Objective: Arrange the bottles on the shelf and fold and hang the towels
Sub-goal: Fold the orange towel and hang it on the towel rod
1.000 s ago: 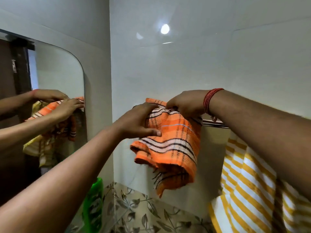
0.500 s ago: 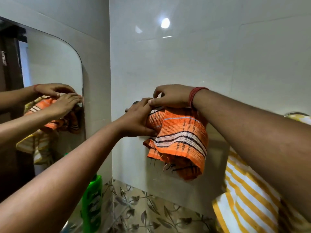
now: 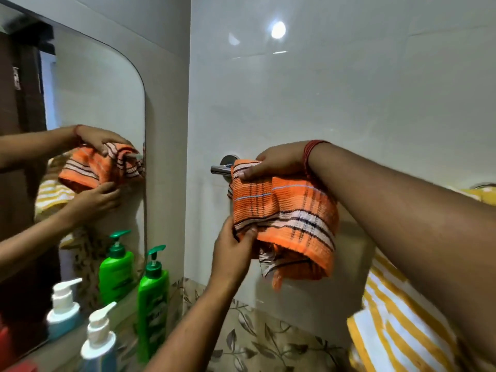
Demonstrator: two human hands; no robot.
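The orange striped towel (image 3: 281,213) is draped over the chrome towel bar (image 3: 220,169), near the bar's left end, so that its folded bulk hangs down on the near side against the tiled wall (image 3: 322,103). The top edge is pinned onto the bar by the right hand (image 3: 279,163), whose fingers are curled over the cloth and pressed together with the thumb underneath; this grip appears meant to keep the towel from sliding off while the lower part is adjusted. The lower left corner of the hanging fold is pinched by the left hand (image 3: 236,251), thumb against curled fingers, seemingly so that the layers can be tugged straight and evened out. The hanging step is judged nearly complete, though the bottom hem is bunched and uneven.

Further right a yellow and white striped towel (image 3: 397,328) is seen hanging, partly hidden by the right forearm. On the shelf (image 3: 67,347) below the mirror (image 3: 102,108), a green pump bottle (image 3: 153,299) is stood at the shelf's right end beside the wall corner, with a white-capped pump bottle (image 3: 98,342) nearer its front edge.
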